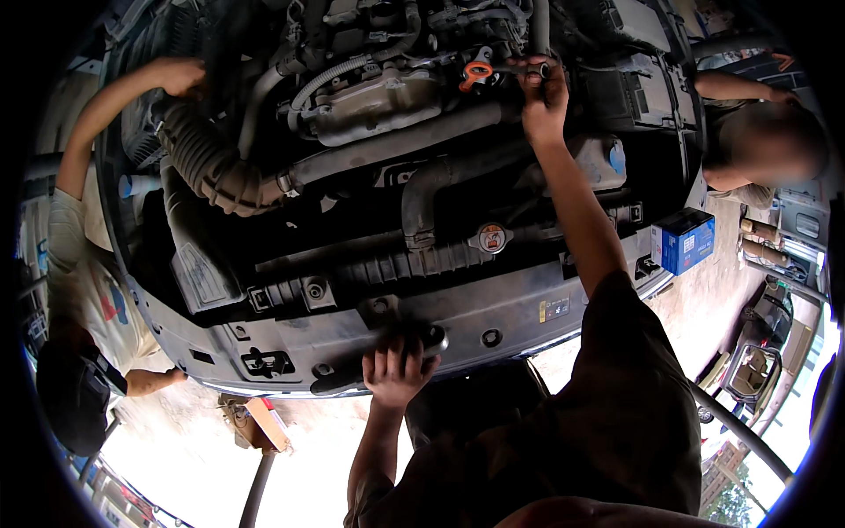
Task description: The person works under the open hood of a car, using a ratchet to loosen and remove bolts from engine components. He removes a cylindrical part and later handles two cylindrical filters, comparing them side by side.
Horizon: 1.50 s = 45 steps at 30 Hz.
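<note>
At upper centre my right hand (pixel 543 92) gripped a rod (pixel 509 68), judged stiff, light, possibly oily, best held mid-length; whether my left hand (pixel 396 370), lower centre, gripped the dark object (pixel 434 337), I could not tell.

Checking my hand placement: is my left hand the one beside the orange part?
No, your right hand is up beside the orange part.

The hose (pixel 207 158) lies left of the engine (pixel 378 107), the cap (pixel 493 238) before it, the box (pixel 693 246) front right.
</note>
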Motion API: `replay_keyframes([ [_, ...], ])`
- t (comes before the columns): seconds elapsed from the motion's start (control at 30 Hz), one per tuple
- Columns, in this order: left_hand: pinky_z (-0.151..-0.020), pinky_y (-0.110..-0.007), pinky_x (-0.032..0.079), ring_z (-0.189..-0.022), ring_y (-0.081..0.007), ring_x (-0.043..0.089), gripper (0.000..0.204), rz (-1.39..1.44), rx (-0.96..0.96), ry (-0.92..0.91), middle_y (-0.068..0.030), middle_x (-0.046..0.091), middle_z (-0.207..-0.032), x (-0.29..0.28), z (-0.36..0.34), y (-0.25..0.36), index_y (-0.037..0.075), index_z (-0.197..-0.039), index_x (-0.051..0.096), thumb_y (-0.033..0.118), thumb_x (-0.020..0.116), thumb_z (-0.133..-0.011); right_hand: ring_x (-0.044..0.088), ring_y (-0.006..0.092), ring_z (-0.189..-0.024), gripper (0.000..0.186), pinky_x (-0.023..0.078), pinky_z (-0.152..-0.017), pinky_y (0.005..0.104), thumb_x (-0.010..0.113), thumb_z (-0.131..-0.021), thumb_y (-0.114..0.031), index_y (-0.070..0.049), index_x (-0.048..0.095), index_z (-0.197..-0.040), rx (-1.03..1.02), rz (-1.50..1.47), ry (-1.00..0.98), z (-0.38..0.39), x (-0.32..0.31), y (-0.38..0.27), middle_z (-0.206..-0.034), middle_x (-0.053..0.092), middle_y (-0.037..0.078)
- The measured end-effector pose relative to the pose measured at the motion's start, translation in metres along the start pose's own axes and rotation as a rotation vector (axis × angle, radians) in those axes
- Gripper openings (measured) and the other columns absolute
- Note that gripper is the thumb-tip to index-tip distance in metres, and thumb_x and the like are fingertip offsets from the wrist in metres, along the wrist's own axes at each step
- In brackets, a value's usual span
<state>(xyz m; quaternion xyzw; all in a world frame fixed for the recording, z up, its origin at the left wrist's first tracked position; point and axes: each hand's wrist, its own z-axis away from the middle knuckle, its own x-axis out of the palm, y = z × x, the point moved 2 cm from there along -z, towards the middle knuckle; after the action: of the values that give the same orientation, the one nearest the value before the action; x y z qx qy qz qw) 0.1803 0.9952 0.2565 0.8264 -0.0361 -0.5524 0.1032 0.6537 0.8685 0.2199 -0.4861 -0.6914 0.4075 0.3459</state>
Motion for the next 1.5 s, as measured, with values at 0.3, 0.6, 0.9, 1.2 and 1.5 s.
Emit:
replay_keyframes([
  [0.3, -0.064, -0.041, 0.044, -0.081, -0.0273, 0.065, 0.049, -0.056, 0.037, -0.022, -0.0103, 0.069, -0.112, 0.001, -0.003, 0.000, 0.011, -0.109, 0.071, 0.057, 0.059, -0.094, 0.072, 0.0169, -0.104, 0.017, 0.054, -0.093, 0.0289, 0.058, -0.101, 0.005, 0.001, 0.062, -0.117, -0.053, 0.270, -0.126, -0.040, 0.030, -0.016, -0.103, 0.073, 0.010],
  [0.6, -0.065, -0.041, 0.047, -0.080, -0.0278, 0.065, 0.050, -0.075, 0.028, -0.012, -0.0106, 0.068, -0.109, 0.002, -0.001, -0.004, 0.010, -0.108, 0.069, 0.057, 0.058, -0.094, 0.069, 0.0223, -0.112, 0.014, 0.052, -0.096, 0.0322, 0.049, -0.104, 0.004, -0.003, 0.052, -0.115, 0.164, -0.123, 0.183, -0.015, 0.017, -0.016, -0.107, 0.065, 0.010],
  [0.9, -0.067, -0.039, 0.046, -0.082, -0.0233, 0.064, 0.047, -0.098, -0.030, -0.004, -0.0050, 0.069, -0.107, 0.002, -0.002, 0.001, 0.015, -0.106, 0.072, 0.058, 0.055, -0.095, 0.069, 0.0232, -0.115, 0.018, 0.052, -0.100, 0.0335, 0.054, -0.098, 0.012, 0.000, 0.053, -0.111, 0.012, 0.242, -0.078, 0.012, 0.009, -0.041, -0.115, 0.071, 0.016],
  [1.2, -0.063, -0.042, 0.049, -0.077, -0.0304, 0.065, 0.046, -0.083, 0.016, 0.009, -0.0124, 0.068, -0.103, 0.003, -0.005, 0.002, 0.006, -0.105, 0.067, 0.050, 0.059, -0.092, 0.075, 0.0312, -0.095, 0.021, 0.061, -0.081, 0.0432, 0.070, -0.091, -0.015, -0.008, 0.070, -0.110, 0.075, 0.845, -0.489, -0.043, -0.001, -0.070, -0.103, 0.075, 0.014],
  [1.5, -0.066, -0.044, 0.051, -0.079, -0.0338, 0.065, 0.046, -0.072, 0.026, 0.044, -0.0147, 0.068, -0.105, 0.005, -0.008, 0.001, 0.005, -0.110, 0.065, 0.047, 0.060, -0.091, 0.061, 0.0252, -0.083, 0.020, 0.051, -0.077, 0.0445, 0.057, -0.102, -0.022, -0.007, 0.068, -0.107, 0.374, 1.325, -1.250, -0.110, 0.039, -0.023, -0.091, 0.064, 0.010],
])
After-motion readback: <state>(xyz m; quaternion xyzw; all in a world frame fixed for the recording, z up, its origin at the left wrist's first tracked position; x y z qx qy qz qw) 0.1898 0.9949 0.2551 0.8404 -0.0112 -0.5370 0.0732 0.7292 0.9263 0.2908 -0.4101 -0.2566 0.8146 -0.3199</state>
